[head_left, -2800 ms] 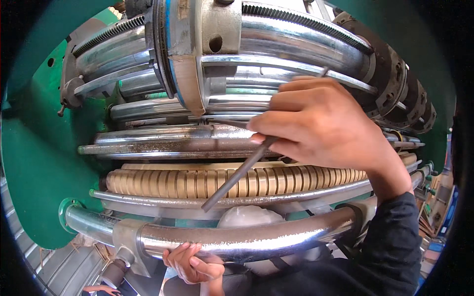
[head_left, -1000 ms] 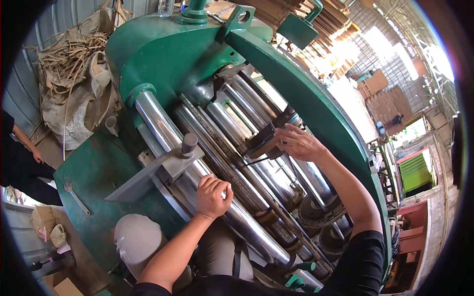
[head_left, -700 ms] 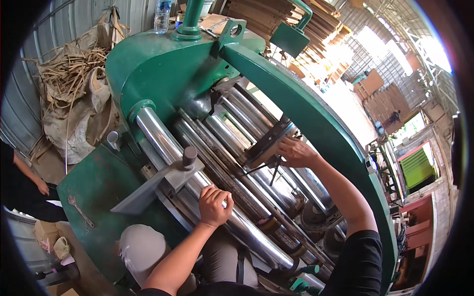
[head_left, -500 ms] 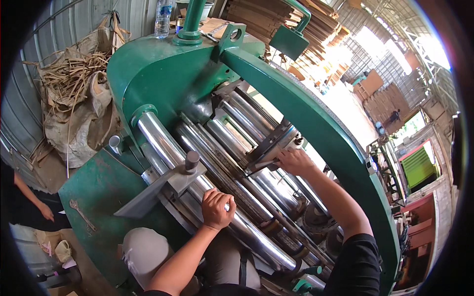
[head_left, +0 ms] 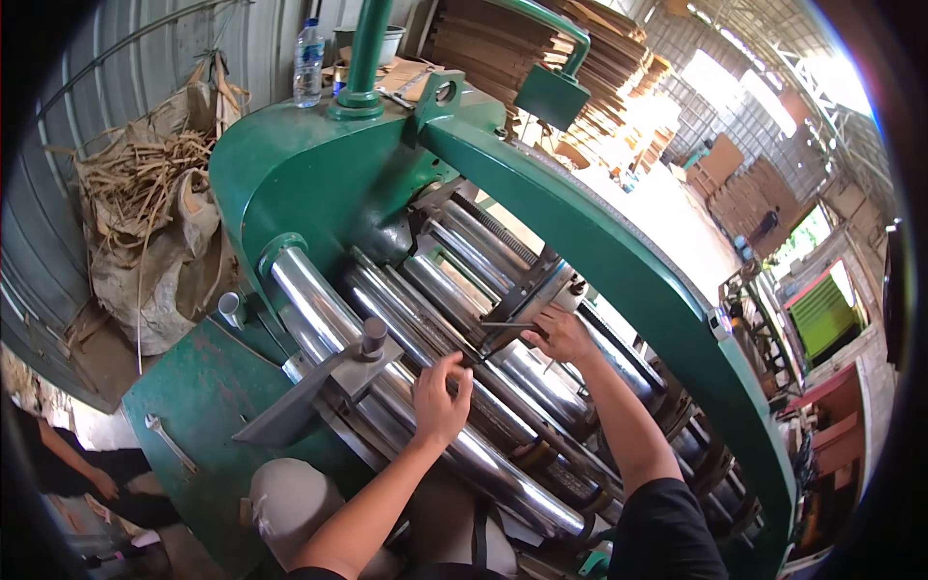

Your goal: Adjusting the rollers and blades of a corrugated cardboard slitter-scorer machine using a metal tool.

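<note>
My right hand (head_left: 561, 335) is closed on a thin metal rod (head_left: 507, 326), beside a dark bracket (head_left: 530, 302) that sits across the machine's rollers. The rod points left, and its exact kind is hard to make out. My left hand (head_left: 443, 398) hovers above the thick polished front roller (head_left: 483, 454), thumb and fingers curved and apart, with nothing visible in it. Just beyond its fingertips is a small dark fitting (head_left: 476, 356) at the bracket's lower end. Several shiny metal rollers (head_left: 449, 290) run side by side within the green machine frame (head_left: 290, 174).
A grey angled plate (head_left: 309, 387) with a round knob (head_left: 374, 333) juts out left of my left hand. A wrench (head_left: 171, 444) lies on the green panel (head_left: 208, 387). The curved green beam (head_left: 580, 222) arches over the right side. Another person's arm (head_left: 77, 459) shows far left.
My left hand has let go of the front roller and moved up and right toward the bracket. My right hand has shifted slightly left and down with the rod. The whole view has tilted a little.
</note>
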### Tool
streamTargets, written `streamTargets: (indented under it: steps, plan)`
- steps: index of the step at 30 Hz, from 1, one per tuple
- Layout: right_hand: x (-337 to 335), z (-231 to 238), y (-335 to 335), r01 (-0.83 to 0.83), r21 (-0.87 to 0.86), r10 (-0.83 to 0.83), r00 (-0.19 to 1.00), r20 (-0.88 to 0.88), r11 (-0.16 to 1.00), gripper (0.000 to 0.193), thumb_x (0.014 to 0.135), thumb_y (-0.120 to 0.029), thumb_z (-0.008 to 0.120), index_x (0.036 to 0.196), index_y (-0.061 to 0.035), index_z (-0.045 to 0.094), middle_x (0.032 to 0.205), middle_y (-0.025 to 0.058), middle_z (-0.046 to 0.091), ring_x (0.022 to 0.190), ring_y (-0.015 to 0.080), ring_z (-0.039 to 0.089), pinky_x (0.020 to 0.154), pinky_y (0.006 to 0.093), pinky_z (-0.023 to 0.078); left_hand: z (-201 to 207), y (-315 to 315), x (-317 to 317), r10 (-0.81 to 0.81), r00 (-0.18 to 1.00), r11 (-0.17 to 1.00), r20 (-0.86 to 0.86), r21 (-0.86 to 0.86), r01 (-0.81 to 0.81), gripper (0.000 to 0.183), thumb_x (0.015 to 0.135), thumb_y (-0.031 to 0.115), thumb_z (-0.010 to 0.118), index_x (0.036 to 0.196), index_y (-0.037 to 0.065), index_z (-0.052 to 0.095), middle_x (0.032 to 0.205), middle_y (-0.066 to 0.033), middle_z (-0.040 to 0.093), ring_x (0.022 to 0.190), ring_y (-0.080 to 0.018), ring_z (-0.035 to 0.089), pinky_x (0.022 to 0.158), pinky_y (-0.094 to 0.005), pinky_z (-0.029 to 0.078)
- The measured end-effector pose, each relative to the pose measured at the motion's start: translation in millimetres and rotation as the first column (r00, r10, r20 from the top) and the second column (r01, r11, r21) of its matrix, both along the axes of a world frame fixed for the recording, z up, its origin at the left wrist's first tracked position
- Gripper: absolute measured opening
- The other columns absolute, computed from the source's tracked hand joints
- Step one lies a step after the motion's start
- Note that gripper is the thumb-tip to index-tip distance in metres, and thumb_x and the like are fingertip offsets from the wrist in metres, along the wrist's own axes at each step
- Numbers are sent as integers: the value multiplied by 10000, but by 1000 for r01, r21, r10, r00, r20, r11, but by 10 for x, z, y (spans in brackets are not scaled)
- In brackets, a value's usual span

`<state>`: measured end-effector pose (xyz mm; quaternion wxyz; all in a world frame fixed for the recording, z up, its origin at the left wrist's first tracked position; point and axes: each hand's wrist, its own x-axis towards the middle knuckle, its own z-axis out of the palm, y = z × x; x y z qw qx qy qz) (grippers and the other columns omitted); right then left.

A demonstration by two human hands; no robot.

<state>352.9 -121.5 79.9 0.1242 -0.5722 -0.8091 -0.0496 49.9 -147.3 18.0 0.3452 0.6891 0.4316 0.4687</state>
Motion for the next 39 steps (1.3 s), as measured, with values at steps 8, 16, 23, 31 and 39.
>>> streamTargets:
  steps: [8, 16, 23, 31, 39]
  plan:
    - [-156, 135, 116, 259, -300, -273, 962, -4, 918, 582, 998, -577, 531, 894, -57, 770, 924, 203, 689, 871, 384, 677, 762, 476, 549, 133, 1355, 1060, 148, 932, 952, 329, -304, -44, 387, 1033, 355, 548, 1260, 46, 600, 986, -132, 676, 901, -307, 646, 850, -426, 502]
    - [-184, 514, 118, 384, -760, -459, 879, 128, 524, 697, 1007, -645, 472, 837, -51, 796, 856, 132, 758, 852, 279, 732, 825, 407, 566, 233, 1232, 1445, 303, 950, 903, 76, -342, -261, 320, 1006, 310, 591, 947, 8, 677, 867, -183, 707, 826, -369, 692, 727, -479, 507]
    - [579, -39, 403, -394, -912, -591, 710, -383, 117, 470, 977, -391, 688, 972, 74, 754, 941, 145, 774, 886, 223, 741, 868, 351, 582, 235, 1136, 1456, 242, 965, 949, -96, -182, -256, 312, 1004, 294, 597, 922, 6, 684, 871, -212, 713, 840, -447, 674, 730, -511, 511]
    - [599, -205, 518, -635, -761, -651, 523, -551, 133, 326, 991, -167, 662, 1142, 119, 695, 1027, 215, 756, 975, 261, 742, 899, 377, 601, 67, 1349, 1406, 232, 973, 970, -12, -66, -232, 312, 988, 304, 612, 885, 22, 696, 798, -210, 709, 782, -435, 688, 690, -511, 518]
    - [494, -161, 243, -624, -707, -697, 341, -631, 335, 321, 975, -179, 683, 1141, 96, 695, 837, 126, 763, 729, 165, 736, 640, 288, 624, 66, 1601, 1590, 259, 965, 964, 40, 53, -261, 305, 980, 283, 638, 860, 10, 698, 734, -158, 699, 698, -358, 691, 641, -459, 510]
